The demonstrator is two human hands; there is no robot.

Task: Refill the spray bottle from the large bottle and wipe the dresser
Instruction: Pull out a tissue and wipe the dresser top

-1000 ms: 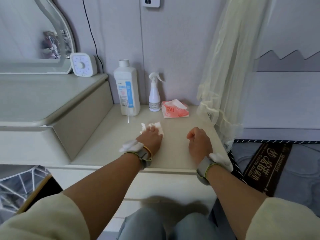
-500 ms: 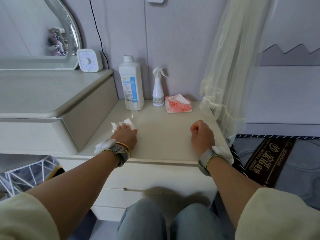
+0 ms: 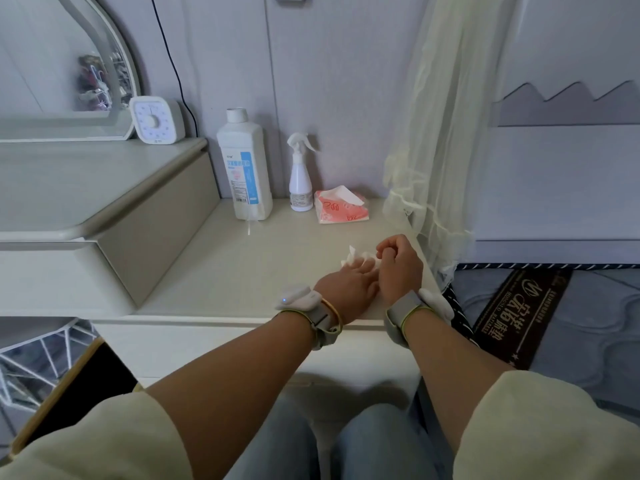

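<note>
Left hand [image 3: 349, 287] lies on a white tissue [image 3: 352, 258] and presses it down on the low dresser top [image 3: 235, 268], near the front edge on the right side. Its fingers look straight over the tissue, but the other hand hides some of them. Right hand [image 3: 400, 268] sits close against it, with its fingers curled into a fist and nothing in them. Both wrists have gray bands on. The large bottle [image 3: 244, 174] stands at the back of the dresser by the wall, with its white cap on. The spray bottle [image 3: 300, 181] stands just to the right of it, up straight, with its spray top on. A red and white tissue pack [image 3: 341, 207] lies next to the spray bottle, with one tissue sticking out. A small white clock [image 3: 156, 120] sits on the higher shelf to the left, by a mirror [image 3: 86, 64]. A thin see-through curtain [image 3: 440, 133] hangs on the right.
</note>
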